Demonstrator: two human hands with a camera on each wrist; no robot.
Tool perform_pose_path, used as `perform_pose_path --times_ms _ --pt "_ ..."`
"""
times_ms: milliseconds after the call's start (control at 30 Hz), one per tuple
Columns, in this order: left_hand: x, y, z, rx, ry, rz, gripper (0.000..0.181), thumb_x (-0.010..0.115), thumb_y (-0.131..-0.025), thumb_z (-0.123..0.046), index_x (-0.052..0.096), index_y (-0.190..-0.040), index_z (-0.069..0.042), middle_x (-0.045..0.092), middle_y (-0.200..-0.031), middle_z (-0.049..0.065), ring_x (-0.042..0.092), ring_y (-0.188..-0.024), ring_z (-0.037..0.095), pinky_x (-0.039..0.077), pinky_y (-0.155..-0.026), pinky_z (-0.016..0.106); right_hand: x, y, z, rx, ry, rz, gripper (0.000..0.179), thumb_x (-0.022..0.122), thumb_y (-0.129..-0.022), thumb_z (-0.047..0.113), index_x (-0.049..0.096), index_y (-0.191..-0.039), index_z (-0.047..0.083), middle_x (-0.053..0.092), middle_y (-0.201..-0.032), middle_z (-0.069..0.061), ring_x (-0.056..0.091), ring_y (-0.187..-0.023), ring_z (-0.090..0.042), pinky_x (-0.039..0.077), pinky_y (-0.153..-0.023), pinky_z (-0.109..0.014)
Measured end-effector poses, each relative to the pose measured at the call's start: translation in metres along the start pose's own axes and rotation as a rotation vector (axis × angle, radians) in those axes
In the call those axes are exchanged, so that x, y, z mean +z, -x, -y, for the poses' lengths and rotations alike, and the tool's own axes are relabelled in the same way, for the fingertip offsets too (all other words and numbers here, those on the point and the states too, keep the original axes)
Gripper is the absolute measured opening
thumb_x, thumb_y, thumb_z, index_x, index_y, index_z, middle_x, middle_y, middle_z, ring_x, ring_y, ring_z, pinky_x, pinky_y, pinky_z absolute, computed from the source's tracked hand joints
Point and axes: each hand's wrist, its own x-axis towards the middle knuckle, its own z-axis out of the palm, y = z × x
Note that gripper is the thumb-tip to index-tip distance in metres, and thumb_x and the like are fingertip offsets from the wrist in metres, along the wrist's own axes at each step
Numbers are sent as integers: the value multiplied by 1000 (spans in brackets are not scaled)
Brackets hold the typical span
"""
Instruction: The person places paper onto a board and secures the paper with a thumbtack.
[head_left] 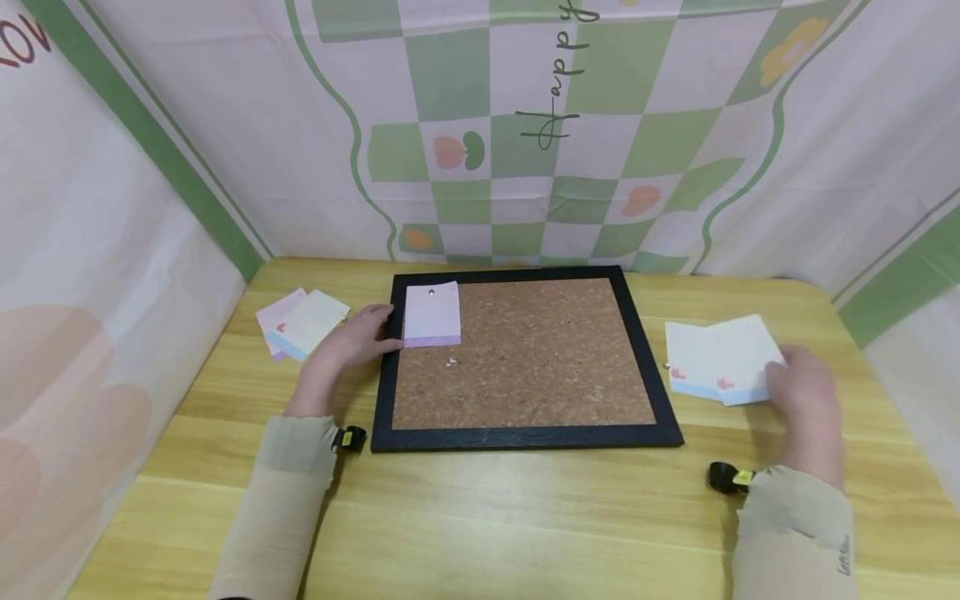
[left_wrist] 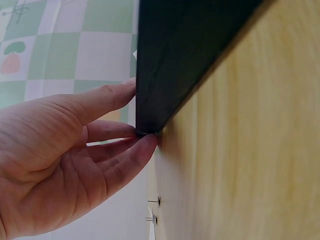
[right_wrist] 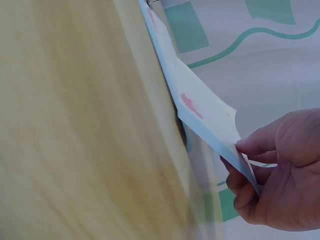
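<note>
A black-framed cork board lies on the table. A pink-purple note is fixed at its upper left by a round-headed pin. My left hand holds the board's left frame edge, thumb over the face and fingertips against the side in the left wrist view. At the right, my right hand pinches the right edge of a cream note with a blue border, thumb on top and fingers beneath. The note slopes up toward the hand in the right wrist view. It overlaps a similar note on its left.
To the board's left lie a cream note and a pink-purple note, overlapping. Small metallic pins sit on the cork, and two pins show beside the left notes. A patterned cloth stands behind the wooden table.
</note>
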Motion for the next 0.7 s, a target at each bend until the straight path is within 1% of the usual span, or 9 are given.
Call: perform_pose_path --times_ms 200,367,500,700 --pt "0 1 -1 -1 -1 3 74 59 -101 -34 24 -157 0 24 -162 26 26 -150 42 28 -121 56 -3 4 0 -29 -39 -19 56 31 -103 19 24 -150 -11 34 -145 -43 38 -126 -60 35 -97 -72" --pt "0 1 0 3 1 5 74 59 -101 -34 24 -157 0 24 -162 26 26 -150 42 28 -121 56 -5 6 -2 -41 -49 -23 57 34 -105 23 25 -152 -8 36 -146 -41 41 -125 -59 36 -95 -71" --pt "0 0 0 6 -1 6 74 59 -101 -34 24 -157 0 24 -162 26 26 -150 42 28 -121 56 -6 7 -3 -52 -61 -32 58 36 -105 26 26 -152 -6 38 -146 -40 43 -124 -57 39 -92 -69" --pt "1 0 0 6 -1 3 74 59 -101 -34 24 -157 0 24 -162 26 26 -150 42 28 -121 56 -9 6 -1 -66 -101 -26 61 38 -106 31 23 -153 -6 36 -148 -39 42 -128 -58 39 -95 -70"
